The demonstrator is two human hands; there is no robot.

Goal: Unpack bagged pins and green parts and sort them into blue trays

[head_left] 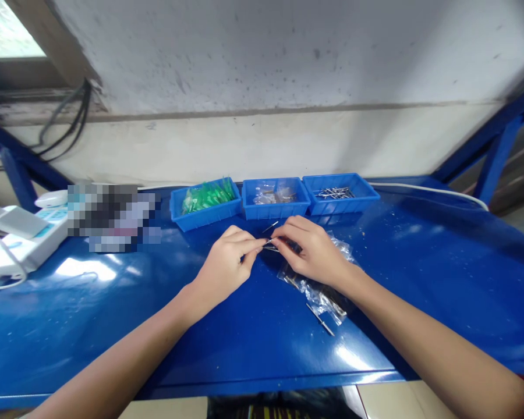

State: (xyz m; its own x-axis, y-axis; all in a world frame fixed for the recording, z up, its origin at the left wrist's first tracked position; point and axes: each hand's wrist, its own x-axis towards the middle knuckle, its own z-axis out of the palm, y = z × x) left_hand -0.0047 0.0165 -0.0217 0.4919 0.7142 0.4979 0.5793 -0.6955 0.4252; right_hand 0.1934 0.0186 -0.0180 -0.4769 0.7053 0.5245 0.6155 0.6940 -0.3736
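Note:
At the middle of the table, my left hand [231,256] has its thumb and fingertips pinched on one end of a thin metal rod [269,241]. My right hand [308,247] closes its fingertips on the other end, so the two hands nearly meet. Fingers partly cover the rod. Beneath and beside my right hand lie clear plastic bags [321,294] with slim dark pieces inside. One loose metal rod [319,319] rests in front of the bags, and another thin rod [271,226] lies just beyond my fingertips.
Along the wall stand three blue bins: one with green plastic pieces [207,196], one with small clear bags [274,194], one with metal rods [336,192]. A white power strip [37,238] with plugs sits at left, beside a blurred-out item [113,218]. A white cable runs behind the bins.

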